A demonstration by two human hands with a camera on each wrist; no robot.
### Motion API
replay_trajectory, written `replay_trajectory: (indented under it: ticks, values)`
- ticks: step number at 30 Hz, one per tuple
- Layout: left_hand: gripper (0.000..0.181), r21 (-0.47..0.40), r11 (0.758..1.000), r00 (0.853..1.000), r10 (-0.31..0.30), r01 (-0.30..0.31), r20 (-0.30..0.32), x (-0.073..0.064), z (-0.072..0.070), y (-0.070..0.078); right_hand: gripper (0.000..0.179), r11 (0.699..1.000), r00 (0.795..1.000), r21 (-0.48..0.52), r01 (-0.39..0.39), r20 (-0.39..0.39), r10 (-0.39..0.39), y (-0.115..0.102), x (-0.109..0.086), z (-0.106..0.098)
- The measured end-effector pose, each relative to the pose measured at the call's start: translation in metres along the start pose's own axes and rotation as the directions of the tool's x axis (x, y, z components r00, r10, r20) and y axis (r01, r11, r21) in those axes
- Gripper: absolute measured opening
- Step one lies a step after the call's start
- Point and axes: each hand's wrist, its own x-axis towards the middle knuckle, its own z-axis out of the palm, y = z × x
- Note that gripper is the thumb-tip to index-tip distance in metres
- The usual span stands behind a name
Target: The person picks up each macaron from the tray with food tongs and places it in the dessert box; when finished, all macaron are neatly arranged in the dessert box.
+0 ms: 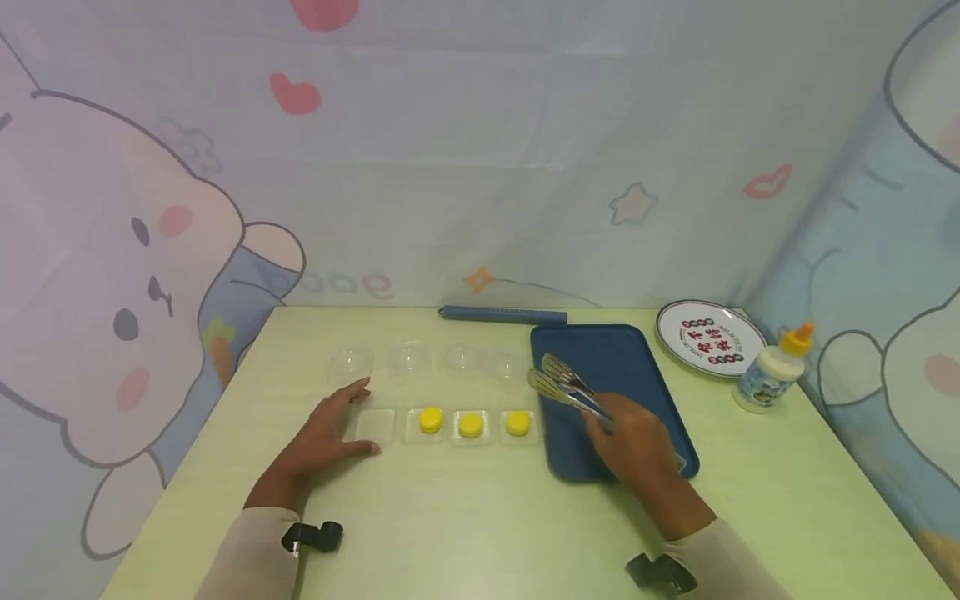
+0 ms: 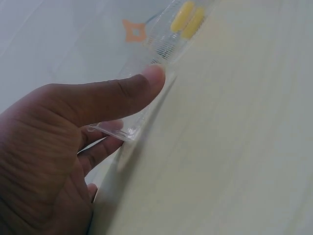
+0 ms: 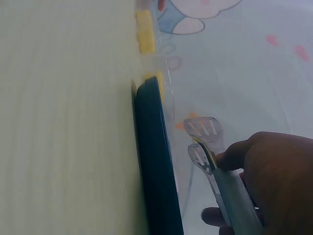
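Observation:
My left hand [image 1: 327, 433] rests around the left end of a clear square plastic base [image 1: 375, 425], its thumb in front and its fingers behind. In the left wrist view the thumb [image 2: 122, 95] overlaps the clear plastic. To the right, 3 similar bases each bear a yellow, round, macaron-like piece: the left one [image 1: 431, 419], the middle one [image 1: 470, 425] and the right one [image 1: 517, 422]. My right hand [image 1: 637, 437] grips metal tongs [image 3: 230, 191] over the blue tray [image 1: 622, 350]. Their slotted tips [image 1: 553, 379] stand apart with nothing visible between them.
Several clear domed lids [image 1: 410, 358] lie in a row behind the bases. A blue-grey rod [image 1: 502, 315] lies along the table's back edge. At the right are a white plate with red writing [image 1: 708, 337] and a white bottle with an orange tip [image 1: 771, 375].

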Motion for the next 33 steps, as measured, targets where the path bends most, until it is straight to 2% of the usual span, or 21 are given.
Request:
replay_trajectory:
  ticks: [11,23,33]
  values:
    - [0.106,0.002,1.0,1.0,0.006,-0.006,0.012,0.0,0.0,0.002,0.027,0.994,0.994,-0.022,-0.106,-0.004,0.106,0.016,-0.002,-0.013]
    - [0.103,0.022,0.999,0.999,0.041,-0.042,0.011,0.002,-0.002,0.004,0.029,0.983,0.981,-0.022,-0.182,0.06,0.183,0.029,-0.002,-0.013]
    - [0.105,0.012,1.0,1.0,0.003,-0.003,0.019,0.001,-0.001,0.004,0.033,0.977,0.97,-0.017,-0.212,0.117,0.213,0.03,-0.004,-0.011]
